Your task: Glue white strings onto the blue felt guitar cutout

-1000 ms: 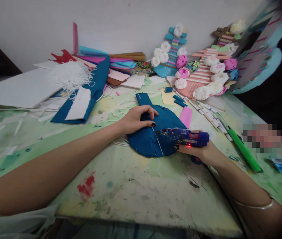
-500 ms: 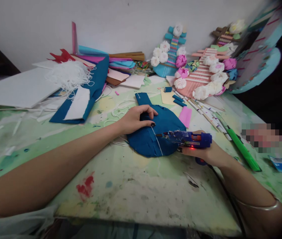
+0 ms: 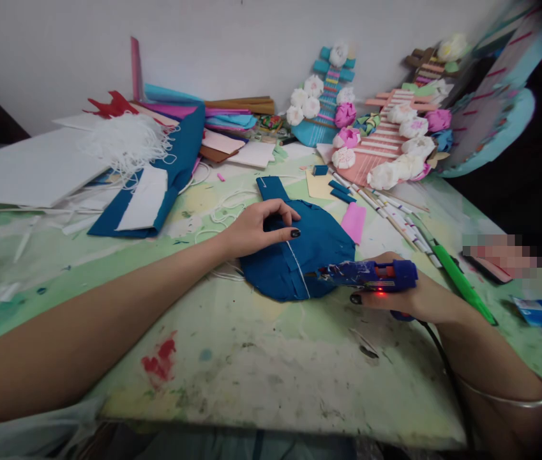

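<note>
A rounded piece of dark blue foam sheet (image 3: 313,246) lies on the paint-stained table (image 3: 261,358), with a thin white cord (image 3: 299,275) glued down its middle. My left hand (image 3: 258,229) rests on the sheet's left part, fingers curled and pressing it down. My right hand (image 3: 405,297) grips a blue glue gun (image 3: 371,275) whose red light is on. Its nozzle points left at the sheet's lower right edge, close to the cord. A black cable runs back from the gun along my right forearm.
Stacks of coloured foam sheets (image 3: 189,128), white boards (image 3: 26,169) and a tangle of white cord (image 3: 127,144) fill the back left. Flower-decorated craft pieces (image 3: 385,140) stand at the back right. Sticks and a green marker (image 3: 462,284) lie right of the sheet, beside a pink strip (image 3: 353,222).
My right hand with the glue gun has slid down and to the right along the sheet's edge. My left hand stays on the sheet, fingers slightly shifted.
</note>
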A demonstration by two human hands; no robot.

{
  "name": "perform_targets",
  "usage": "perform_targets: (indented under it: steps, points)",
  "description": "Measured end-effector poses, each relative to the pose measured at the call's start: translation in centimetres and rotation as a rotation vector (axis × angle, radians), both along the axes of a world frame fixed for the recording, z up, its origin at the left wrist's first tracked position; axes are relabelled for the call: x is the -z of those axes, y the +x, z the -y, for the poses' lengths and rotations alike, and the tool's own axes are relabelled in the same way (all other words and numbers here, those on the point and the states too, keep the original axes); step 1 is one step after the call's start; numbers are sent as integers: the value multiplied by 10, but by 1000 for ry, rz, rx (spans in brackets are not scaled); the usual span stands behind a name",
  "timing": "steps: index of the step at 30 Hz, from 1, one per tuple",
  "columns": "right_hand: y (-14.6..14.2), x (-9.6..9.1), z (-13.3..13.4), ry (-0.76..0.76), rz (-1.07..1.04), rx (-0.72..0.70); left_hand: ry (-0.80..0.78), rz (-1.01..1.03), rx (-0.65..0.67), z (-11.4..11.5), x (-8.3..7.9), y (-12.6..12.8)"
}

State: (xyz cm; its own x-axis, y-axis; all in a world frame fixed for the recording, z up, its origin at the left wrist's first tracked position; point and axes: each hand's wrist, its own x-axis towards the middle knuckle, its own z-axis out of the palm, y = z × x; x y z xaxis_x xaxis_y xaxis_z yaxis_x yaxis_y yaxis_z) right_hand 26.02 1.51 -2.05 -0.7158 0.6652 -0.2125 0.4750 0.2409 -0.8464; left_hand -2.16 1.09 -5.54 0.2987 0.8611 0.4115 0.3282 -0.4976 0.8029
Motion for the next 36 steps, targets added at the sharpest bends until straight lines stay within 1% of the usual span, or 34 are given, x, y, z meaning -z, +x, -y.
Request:
perform_targets:
  steps: [5, 8, 14, 18, 24, 29, 36]
  points:
    - [-2, -2, 0, -38, 41, -88, 38, -52, 27, 2, -2, -1]
    - [-1, -1, -2, -23, 32, -93, 61, -111, 10, 6, -5, 1]
    - [0, -2, -2, -49, 46, -117, 187, -439, -51, 23, -10, 20]
    - [-1, -4, -1, -36, 39, -105, 223, -552, -88, 30, -9, 28]
    - [0, -2, -2, -44, 42, -97, 244, -583, -76, 29, -6, 27]
    - [0, -3, -2, -52, 46, -123, 243, -597, -59, 27, -7, 25]
    - [-2, -4, -1, -64, 45, -109, 229, -570, -70, 27, -6, 25]
